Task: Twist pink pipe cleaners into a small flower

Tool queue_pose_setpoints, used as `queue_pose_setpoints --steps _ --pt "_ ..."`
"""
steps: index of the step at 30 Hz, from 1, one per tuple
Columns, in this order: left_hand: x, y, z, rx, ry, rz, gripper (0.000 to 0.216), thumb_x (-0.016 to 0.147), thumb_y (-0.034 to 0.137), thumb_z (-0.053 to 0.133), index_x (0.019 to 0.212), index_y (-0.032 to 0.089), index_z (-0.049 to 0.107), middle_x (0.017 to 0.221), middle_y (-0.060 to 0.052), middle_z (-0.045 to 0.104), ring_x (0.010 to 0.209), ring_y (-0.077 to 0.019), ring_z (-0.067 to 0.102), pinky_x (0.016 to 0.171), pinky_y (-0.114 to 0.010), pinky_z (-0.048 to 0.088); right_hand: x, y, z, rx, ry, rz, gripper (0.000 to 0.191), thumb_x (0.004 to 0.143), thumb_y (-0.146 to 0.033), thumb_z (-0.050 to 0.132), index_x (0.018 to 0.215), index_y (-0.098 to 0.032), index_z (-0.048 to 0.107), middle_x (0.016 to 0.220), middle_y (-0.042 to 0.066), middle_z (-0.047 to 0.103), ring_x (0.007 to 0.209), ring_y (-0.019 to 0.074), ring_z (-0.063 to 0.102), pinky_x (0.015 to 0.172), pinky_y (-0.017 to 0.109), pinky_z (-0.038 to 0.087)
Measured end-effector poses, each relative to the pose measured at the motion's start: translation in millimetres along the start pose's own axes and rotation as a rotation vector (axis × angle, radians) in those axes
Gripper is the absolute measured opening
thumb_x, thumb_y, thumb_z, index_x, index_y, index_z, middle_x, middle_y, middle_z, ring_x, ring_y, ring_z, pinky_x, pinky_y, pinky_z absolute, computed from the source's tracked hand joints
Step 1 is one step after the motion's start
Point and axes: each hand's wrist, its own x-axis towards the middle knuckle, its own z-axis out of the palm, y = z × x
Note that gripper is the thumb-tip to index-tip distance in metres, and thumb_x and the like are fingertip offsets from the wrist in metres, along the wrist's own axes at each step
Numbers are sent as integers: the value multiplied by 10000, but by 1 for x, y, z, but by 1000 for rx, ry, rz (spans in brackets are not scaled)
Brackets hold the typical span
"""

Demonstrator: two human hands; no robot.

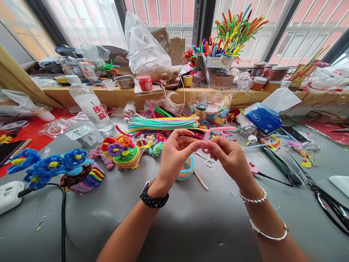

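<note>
My left hand (176, 154) and my right hand (227, 154) meet above the grey table (174, 218), fingertips pinched together on a pink pipe cleaner (218, 131). The pipe cleaner bends up in a loop behind my right fingers. My left wrist wears a black watch, my right wrist a bead bracelet and a metal bangle. Just beyond my hands lies a bundle of pastel pipe cleaners (163, 123). Small scissors (207, 160) and a ring of coloured tape (187, 169) lie under my hands.
Pipe-cleaner flowers (121, 149) and blue flowers (51, 167) lie at the left. A water bottle (88, 103) stands behind them. A tissue pack (263, 117), black hot-glue gun (280, 165) and large scissors (327, 200) are at the right. A cluttered wooden shelf (114, 95) runs along the back.
</note>
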Motion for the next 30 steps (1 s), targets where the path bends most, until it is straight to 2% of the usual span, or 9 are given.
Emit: queue_pose_setpoints --steps 4,10,18,23,26,30 --pt "0 -1 -1 49 -11 14 297 614 217 743 816 163 533 657 3 674 630 -127 632 594 -220 485 -1 0 2 -13 -32 10 245 823 -370 507 710 -167 586 613 4 594 533 104 505 465 213 393" --pt "3 3 -7 169 -116 52 249 643 217 721 803 161 538 618 17 629 610 -112 602 587 -213 467 -2 -2 2 -11 -17 -5 211 827 -324 493 699 -177 574 593 -18 563 514 91 456 457 206 361" --pt "5 4 -7 78 -60 67 266 634 207 724 741 176 483 619 37 601 595 -96 578 577 -206 448 -2 0 8 62 -48 -1 234 832 -348 496 692 -173 563 597 -18 528 512 88 438 459 208 350" --pt "5 4 -8 106 -41 99 256 642 223 719 740 176 487 633 34 592 610 -98 578 598 -212 449 -2 2 10 74 -62 -1 256 838 -368 493 683 -177 563 599 -12 540 507 91 447 449 215 338" --pt "5 -1 -5 123 -26 162 246 669 215 700 773 181 480 651 40 570 627 -89 567 616 -206 445 -3 0 13 66 -16 -30 244 842 -345 492 680 -181 572 607 -13 545 521 92 470 460 215 352" --pt "-1 -15 7 4 61 225 255 718 199 660 791 201 415 667 55 530 634 -77 546 650 -212 449 -7 -2 22 92 143 -44 223 841 -323 497 676 -187 562 627 -12 555 539 95 483 465 219 365"
